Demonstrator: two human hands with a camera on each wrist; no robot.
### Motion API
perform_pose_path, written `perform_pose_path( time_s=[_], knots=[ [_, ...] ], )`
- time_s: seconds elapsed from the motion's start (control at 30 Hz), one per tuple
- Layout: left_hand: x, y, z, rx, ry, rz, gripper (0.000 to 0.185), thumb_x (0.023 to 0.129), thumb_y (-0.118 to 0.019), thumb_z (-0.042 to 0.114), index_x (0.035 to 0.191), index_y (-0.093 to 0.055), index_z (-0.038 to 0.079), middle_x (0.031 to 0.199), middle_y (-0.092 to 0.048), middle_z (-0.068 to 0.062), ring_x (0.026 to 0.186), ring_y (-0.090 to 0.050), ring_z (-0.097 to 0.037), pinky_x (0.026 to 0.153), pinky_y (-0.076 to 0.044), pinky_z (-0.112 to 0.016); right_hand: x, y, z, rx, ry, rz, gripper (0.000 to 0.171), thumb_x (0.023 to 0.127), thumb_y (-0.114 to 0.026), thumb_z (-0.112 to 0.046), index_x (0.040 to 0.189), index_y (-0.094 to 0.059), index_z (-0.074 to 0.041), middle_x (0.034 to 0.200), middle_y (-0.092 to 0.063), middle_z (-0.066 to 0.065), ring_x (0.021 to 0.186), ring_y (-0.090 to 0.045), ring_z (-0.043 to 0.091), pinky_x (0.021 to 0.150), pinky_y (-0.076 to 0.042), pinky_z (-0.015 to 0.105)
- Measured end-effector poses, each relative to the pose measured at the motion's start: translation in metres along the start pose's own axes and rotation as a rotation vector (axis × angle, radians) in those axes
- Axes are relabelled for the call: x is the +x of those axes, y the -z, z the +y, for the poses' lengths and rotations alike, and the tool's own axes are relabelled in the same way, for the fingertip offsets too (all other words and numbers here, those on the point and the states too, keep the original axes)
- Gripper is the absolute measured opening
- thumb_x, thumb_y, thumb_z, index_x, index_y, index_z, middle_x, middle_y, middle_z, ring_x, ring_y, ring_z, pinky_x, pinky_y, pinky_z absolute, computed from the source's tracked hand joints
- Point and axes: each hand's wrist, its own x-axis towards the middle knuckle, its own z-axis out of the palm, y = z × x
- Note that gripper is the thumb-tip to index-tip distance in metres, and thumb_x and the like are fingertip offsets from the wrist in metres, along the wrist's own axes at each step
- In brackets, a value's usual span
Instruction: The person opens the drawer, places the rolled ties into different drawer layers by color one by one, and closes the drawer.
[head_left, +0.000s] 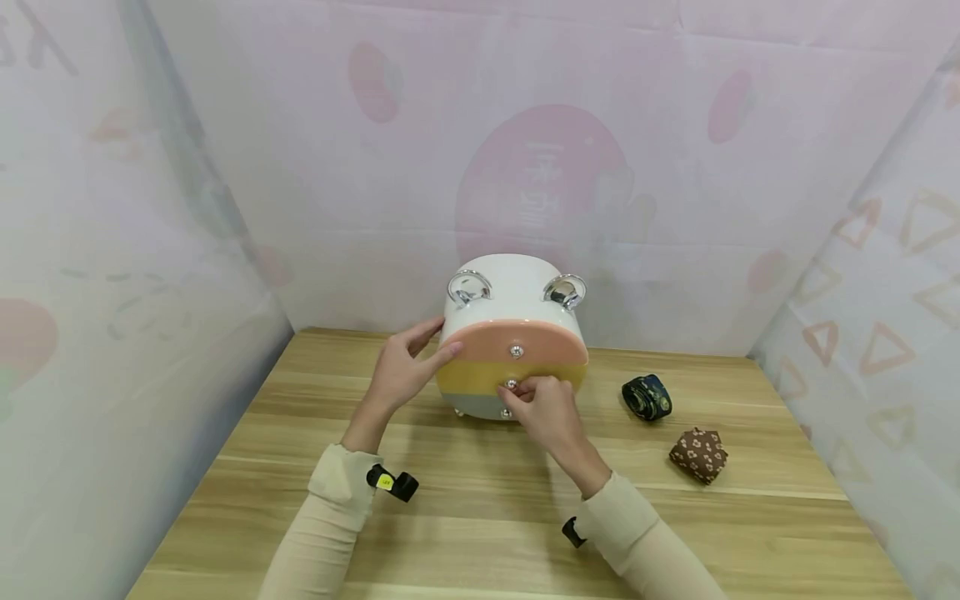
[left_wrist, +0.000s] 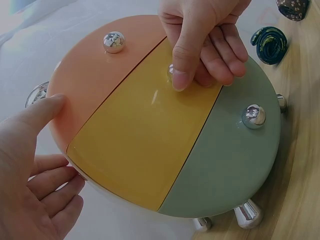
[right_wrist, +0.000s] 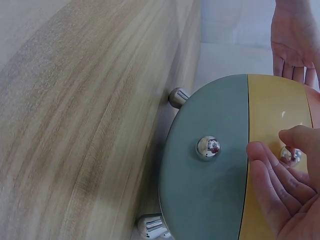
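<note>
A round white drawer box stands on chrome feet at the back of the wooden table. Its front has an orange drawer, a yellow drawer and a grey-green drawer, each with a chrome knob. My left hand rests on the box's left side with straight fingers, its thumb on the orange front's edge. My right hand pinches the yellow drawer's knob between thumb and fingers. All three drawers look closed.
A rolled dark patterned strip and a folded brown patterned cloth lie on the table to the right of the box. Pink plastic-covered walls close in the back and both sides.
</note>
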Motion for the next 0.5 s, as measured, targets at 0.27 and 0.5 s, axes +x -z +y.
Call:
perform_pose_path(
  time_s=[0.27, 0.5],
  knots=[
    [-0.0035, 0.0044, 0.002, 0.016, -0.006, 0.0, 0.072, 0.092, -0.078, 0.056, 0.15, -0.061, 0.016, 0.154, -0.061, -0.007, 0.146, -0.055, -0.027, 0.125, -0.045, -0.048, -0.0026, -0.0033, -0.0027, 0.007, 0.02, 0.017, 0.027, 0.095, -0.081, -0.029, 0.072, -0.08, -0.014, 0.061, -0.073, -0.006, 0.046, -0.055, 0.001, 0.042, -0.04, 0.018],
    [-0.0043, 0.0042, 0.0046, 0.001, -0.005, -0.029, 0.071, 0.093, -0.079, 0.054, 0.15, -0.061, 0.016, 0.154, -0.061, -0.007, 0.146, -0.055, -0.026, 0.123, -0.047, -0.045, -0.0077, -0.0008, -0.005, 0.026, 0.005, 0.024, 0.023, 0.094, -0.081, -0.027, 0.078, -0.082, -0.012, 0.065, -0.076, -0.004, 0.052, -0.063, -0.001, 0.043, -0.047, 0.02]
  ],
)
